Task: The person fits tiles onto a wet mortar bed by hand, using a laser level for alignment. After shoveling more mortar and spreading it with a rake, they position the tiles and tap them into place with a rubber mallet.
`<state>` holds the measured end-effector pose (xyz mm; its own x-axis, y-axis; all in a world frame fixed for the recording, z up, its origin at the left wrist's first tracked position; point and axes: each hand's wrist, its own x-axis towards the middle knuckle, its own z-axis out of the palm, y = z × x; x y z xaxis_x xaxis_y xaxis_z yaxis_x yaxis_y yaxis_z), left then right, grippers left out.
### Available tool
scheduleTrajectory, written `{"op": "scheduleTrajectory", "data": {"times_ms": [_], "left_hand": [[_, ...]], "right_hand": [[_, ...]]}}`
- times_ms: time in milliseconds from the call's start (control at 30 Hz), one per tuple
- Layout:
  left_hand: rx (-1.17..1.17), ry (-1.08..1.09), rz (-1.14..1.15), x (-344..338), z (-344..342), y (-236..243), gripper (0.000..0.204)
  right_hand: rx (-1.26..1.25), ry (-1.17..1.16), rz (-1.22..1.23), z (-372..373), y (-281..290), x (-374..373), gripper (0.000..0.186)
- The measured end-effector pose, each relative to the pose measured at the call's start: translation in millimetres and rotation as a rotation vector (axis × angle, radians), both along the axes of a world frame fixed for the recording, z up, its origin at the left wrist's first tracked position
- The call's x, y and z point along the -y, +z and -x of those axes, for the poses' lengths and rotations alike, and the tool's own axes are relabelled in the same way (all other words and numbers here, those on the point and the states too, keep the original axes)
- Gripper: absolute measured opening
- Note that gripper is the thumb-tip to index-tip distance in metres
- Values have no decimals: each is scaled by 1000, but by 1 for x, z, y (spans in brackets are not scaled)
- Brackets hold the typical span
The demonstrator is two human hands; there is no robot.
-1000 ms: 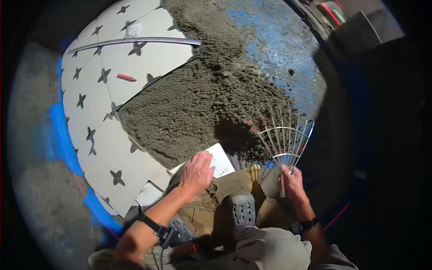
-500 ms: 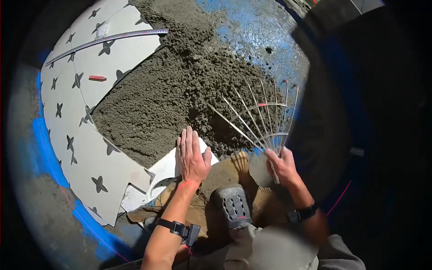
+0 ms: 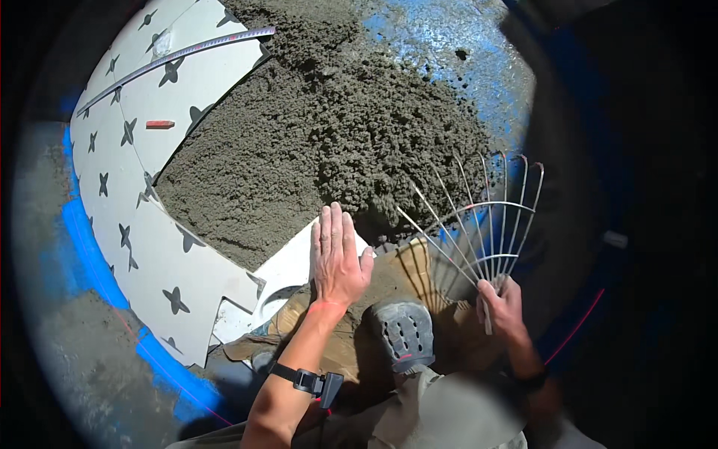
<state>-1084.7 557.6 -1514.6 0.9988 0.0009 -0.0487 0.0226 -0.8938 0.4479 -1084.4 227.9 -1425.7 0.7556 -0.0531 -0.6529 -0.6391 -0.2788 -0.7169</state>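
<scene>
In my right hand (image 3: 502, 305) is a small wire fan rake (image 3: 490, 228), its thin metal tines spread and hooked at the tips. The rake head hovers by the near right edge of a heap of grey, crumbly mortar (image 3: 262, 165). My left hand (image 3: 341, 262) lies with its fingers stretched out over a white board (image 3: 293, 251) that borders the mortar's near side. This board has a curved cut-out and is partly covered by my hand. How firmly the palm presses cannot be made out.
Pale panels (image 3: 134, 247) with dark cross-shaped marks cover the left side. On them lie a long ruler (image 3: 179, 54) and a red flat pencil (image 3: 160, 124). A blue-stained floor (image 3: 479, 90) borders the mortar at the far right. My shoe (image 3: 404, 333) is near brown sheeting (image 3: 374, 295).
The rake in my right hand has moved right and toward me, away from the mortar's surface. My left hand stays at the white board. The view has shifted slightly.
</scene>
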Motion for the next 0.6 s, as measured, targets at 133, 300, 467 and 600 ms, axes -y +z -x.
{"op": "scheduleTrajectory", "data": {"times_ms": [133,300,467,600], "left_hand": [[2,-5,1,1,6,-2,80],[12,-14,12,4,8,-2,80],[37,71,103,-10,0,13,84],[95,121,184,-14,-35,10,83]], "right_hand": [[-26,38,19,-9,25,5,30],[-12,43,71,-2,-1,-2,26],[-90,10,-32,6,26,-6,28],[15,-7,29,19,-23,-5,27]]}}
